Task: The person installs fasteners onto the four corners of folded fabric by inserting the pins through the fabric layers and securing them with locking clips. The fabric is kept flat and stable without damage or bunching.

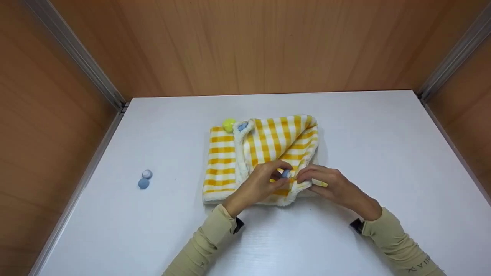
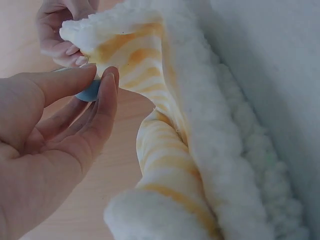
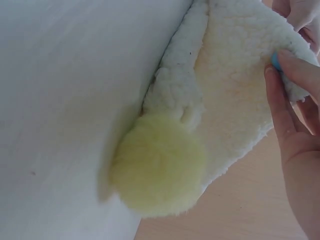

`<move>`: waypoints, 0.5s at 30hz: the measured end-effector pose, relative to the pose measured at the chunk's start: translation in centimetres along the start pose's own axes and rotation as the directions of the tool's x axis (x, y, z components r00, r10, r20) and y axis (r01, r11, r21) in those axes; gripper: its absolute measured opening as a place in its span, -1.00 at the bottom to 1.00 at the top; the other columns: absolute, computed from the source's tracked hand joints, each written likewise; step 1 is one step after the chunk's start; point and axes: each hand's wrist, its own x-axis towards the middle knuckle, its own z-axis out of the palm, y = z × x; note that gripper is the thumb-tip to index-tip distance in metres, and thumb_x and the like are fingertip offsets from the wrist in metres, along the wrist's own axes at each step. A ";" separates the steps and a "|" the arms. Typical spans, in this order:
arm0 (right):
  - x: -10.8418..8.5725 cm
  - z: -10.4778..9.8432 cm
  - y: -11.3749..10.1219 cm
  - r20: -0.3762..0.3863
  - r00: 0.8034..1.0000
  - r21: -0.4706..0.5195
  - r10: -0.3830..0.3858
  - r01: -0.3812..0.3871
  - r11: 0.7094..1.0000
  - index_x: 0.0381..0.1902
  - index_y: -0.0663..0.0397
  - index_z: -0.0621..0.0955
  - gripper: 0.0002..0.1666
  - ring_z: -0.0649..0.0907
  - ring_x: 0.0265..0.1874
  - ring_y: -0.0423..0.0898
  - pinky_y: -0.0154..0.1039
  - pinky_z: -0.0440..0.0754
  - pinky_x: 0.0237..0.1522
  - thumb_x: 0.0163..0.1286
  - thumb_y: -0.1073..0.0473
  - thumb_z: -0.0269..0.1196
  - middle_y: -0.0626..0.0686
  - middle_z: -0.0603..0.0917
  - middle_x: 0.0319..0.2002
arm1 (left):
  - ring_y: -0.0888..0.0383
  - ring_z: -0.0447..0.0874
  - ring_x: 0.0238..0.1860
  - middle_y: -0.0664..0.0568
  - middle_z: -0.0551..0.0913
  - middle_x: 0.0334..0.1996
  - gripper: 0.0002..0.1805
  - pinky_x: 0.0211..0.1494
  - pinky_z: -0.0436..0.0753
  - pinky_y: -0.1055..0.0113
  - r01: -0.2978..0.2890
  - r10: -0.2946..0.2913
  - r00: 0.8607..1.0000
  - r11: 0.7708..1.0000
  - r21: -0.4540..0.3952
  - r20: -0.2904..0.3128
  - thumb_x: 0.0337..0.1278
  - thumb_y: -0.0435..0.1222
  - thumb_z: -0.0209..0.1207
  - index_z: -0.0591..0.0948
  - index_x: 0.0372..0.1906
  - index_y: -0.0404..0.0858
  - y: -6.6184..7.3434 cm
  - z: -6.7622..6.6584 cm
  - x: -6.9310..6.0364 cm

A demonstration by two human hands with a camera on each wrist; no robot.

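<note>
A yellow-and-white checked, fleece-lined cloth (image 1: pixel 222 165) lies folded on the table. My left hand (image 1: pixel 261 178) pinches a small round blue button-like piece (image 2: pixel 89 91) between thumb and fingers, beside the cloth's lifted corner. A thin pin-like line shows near its fingertips. On the other side, my right hand (image 1: pixel 335 184) grips that corner at the fleece edge. The right wrist view shows a second blue piece (image 3: pixel 276 61) between its thumb and finger, against the fleece. A fluffy yellow pompom (image 3: pixel 159 165) hangs at the cloth's edge nearby.
Two more round pieces, one plain blue (image 1: pixel 143 183) and one with a white face (image 1: pixel 147 174), lie at the left of the white table (image 1: pixel 115 222). Another yellow pompom (image 1: pixel 229 125) and a blue piece (image 1: pixel 242 126) are at the cloth's far edge. Wooden panels (image 1: pixel 268 46) enclose the table.
</note>
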 end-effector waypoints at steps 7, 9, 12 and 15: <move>-0.1 0.0 0.0 0.010 1.000 0.016 0.001 -0.001 1.000 -0.01 0.16 0.68 -0.49 0.70 -0.04 -0.01 -0.45 0.54 0.10 0.14 0.67 0.38 0.11 0.71 -0.05 | 0.06 0.76 -0.09 -0.18 0.70 0.05 -0.71 0.00 0.68 0.40 -0.043 0.043 0.999 0.999 0.013 0.000 0.35 -0.47 0.26 0.61 0.12 -0.42 -0.3 0.2 0.1; -0.1 0.0 0.0 0.008 1.000 0.013 0.004 -0.004 1.000 -0.01 0.16 0.69 -0.50 0.70 -0.04 -0.01 -0.45 0.55 0.10 0.15 0.67 0.37 0.10 0.72 -0.05 | 0.07 0.76 -0.09 -0.18 0.70 0.05 -0.72 0.00 0.67 0.42 -0.045 0.045 0.999 0.999 0.020 0.001 0.36 -0.47 0.25 0.61 0.12 -0.41 -0.3 0.2 0.1; -0.1 0.0 0.1 0.000 1.000 0.015 -0.003 0.003 1.000 -0.02 0.16 0.68 -0.48 0.70 -0.05 0.00 -0.45 0.54 0.10 0.13 0.68 0.37 0.11 0.72 -0.06 | 0.05 0.77 -0.09 -0.20 0.70 0.03 -0.71 0.00 0.67 0.42 -0.042 0.042 0.999 0.999 0.019 0.005 0.35 -0.47 0.25 0.60 0.12 -0.44 -0.2 0.2 0.0; -0.1 0.0 0.2 -0.007 1.000 0.014 -0.029 0.029 0.999 -0.02 0.19 0.67 -0.46 0.69 -0.07 0.02 -0.44 0.52 0.10 0.10 0.72 0.35 0.13 0.72 -0.07 | 0.04 0.77 -0.11 -0.20 0.71 0.02 -0.71 -0.01 0.67 0.42 -0.035 0.035 0.999 0.999 0.022 0.006 0.35 -0.48 0.26 0.60 0.12 -0.44 -0.2 0.2 0.0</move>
